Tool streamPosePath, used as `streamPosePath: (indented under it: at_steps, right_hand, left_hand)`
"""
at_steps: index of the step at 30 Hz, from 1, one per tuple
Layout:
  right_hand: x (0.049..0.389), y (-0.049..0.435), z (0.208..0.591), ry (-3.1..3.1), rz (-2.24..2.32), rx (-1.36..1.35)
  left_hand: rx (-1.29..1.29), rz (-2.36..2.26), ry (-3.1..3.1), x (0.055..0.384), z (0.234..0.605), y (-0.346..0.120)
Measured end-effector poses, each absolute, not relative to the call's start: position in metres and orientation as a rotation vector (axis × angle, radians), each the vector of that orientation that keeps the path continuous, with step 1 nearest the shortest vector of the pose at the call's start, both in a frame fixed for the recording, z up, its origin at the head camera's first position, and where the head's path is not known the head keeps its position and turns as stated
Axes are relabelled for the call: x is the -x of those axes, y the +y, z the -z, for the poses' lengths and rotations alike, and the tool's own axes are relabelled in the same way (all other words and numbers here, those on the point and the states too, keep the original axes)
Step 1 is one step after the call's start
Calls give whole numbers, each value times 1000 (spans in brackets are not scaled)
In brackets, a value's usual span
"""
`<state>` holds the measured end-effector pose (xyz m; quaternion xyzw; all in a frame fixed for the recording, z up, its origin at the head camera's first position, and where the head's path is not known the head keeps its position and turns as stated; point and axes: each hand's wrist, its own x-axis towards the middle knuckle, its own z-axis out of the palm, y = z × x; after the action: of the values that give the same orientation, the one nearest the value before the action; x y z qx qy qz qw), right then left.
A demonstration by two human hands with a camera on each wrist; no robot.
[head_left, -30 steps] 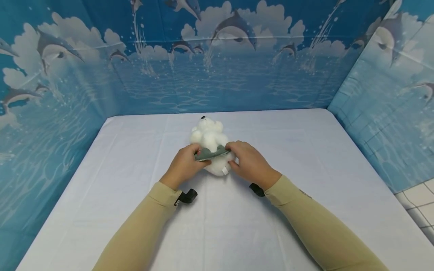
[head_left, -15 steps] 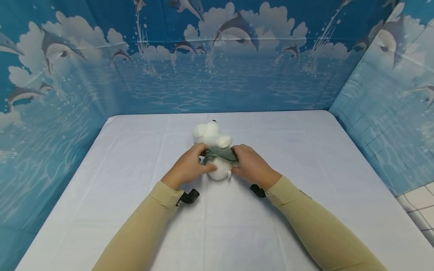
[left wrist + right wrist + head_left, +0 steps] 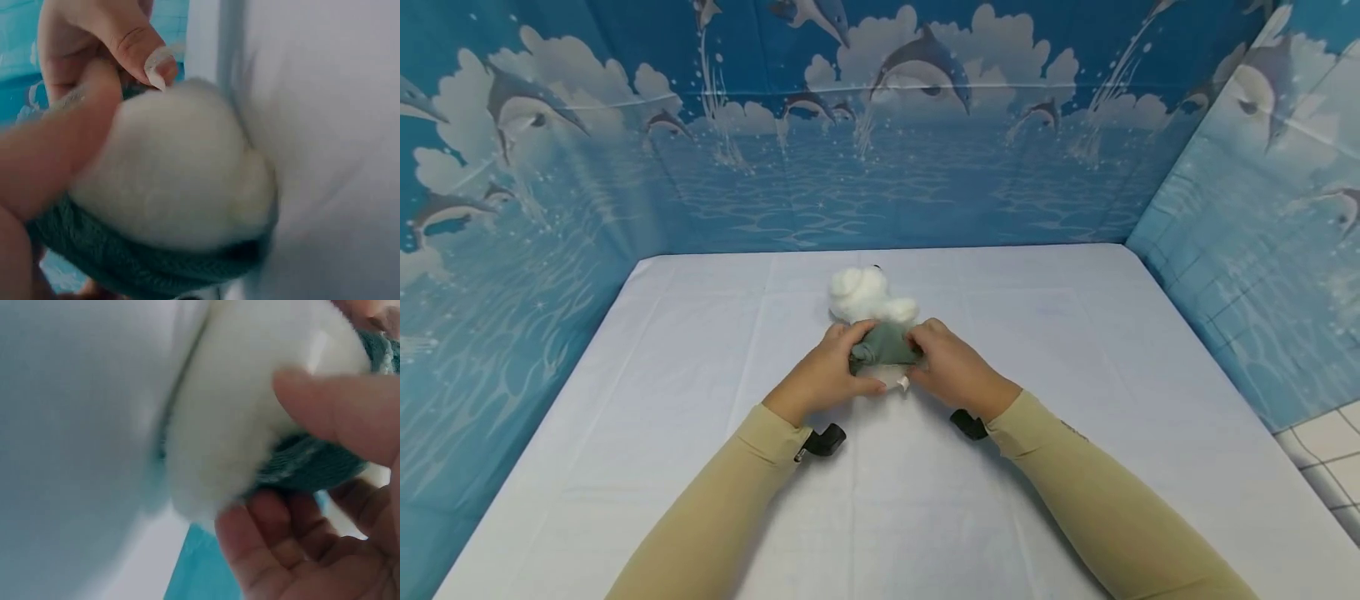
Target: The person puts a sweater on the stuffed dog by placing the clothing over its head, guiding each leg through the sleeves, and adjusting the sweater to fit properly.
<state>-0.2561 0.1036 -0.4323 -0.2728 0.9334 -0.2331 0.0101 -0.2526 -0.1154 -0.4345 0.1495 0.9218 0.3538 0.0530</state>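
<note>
A white plush toy (image 3: 853,293) with a dark nose tip lies in the middle of the table, its head away from me. Round its body sits a green knitted garment (image 3: 887,344). My left hand (image 3: 823,371) holds the toy's left side, fingers at the garment and thumb by the rounded bottom. On the other side my right hand (image 3: 955,367) grips the garment's edge. A small white tag (image 3: 903,383) sticks out at the bottom. In the left wrist view the toy's white bottom (image 3: 175,169) is bare, framed by green knit (image 3: 125,256). In the right wrist view my thumb (image 3: 337,412) overlaps the white body.
A white cloth covers the table (image 3: 1045,333). Blue dolphin-printed curtains (image 3: 880,183) stand along the back and both sides. Pale floor tiles (image 3: 1330,450) show at the far right. A black wrist camera (image 3: 825,440) sits under my left wrist.
The toy has turned, its nose shifting to the right. The green garment has gone from a narrow bunched band to a wider cover over the body. My left hand has moved slightly right.
</note>
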Motion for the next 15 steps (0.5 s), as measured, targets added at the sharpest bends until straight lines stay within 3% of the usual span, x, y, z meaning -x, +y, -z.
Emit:
streamPosePath:
  at_steps: [15]
  right_hand:
    - [260, 104, 440, 2945, 665, 820]
  left_hand:
    - [-572, -755, 2892, 243, 431, -111]
